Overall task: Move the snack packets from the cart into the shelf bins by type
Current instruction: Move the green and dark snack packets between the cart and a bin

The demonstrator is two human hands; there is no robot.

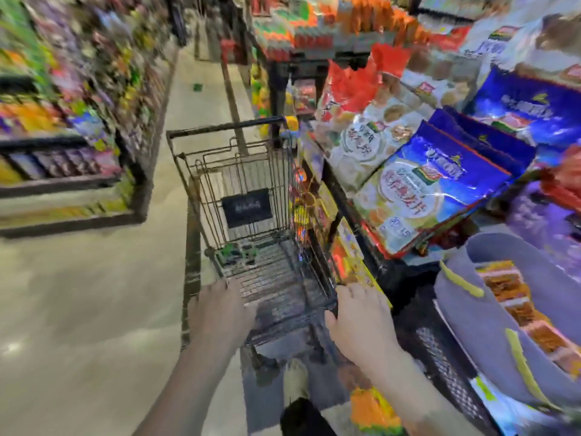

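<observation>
Head view: a shop aisle, blurred by motion.
Cart (270,278): wire basket parked just beside the shelf bins (349,212), probably for short reaches.
Left hand (220,313): curled over the cart's near rim.
Right hand (358,322): grasping the rim's right corner, apparently to steer.
Packets (434,190): blue-and-white, lying slanted in the bins.
Basket floor: one small green thing (235,251), too blurred to name.

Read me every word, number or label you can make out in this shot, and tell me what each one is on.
"15": faint digits low on the front blue and white packet, not certain.
Red Chinese characters on that packet: too blurred to read.
Black sign on the cart: lettering too blurred to read.
Other shelf packets: print unreadable.
</observation>
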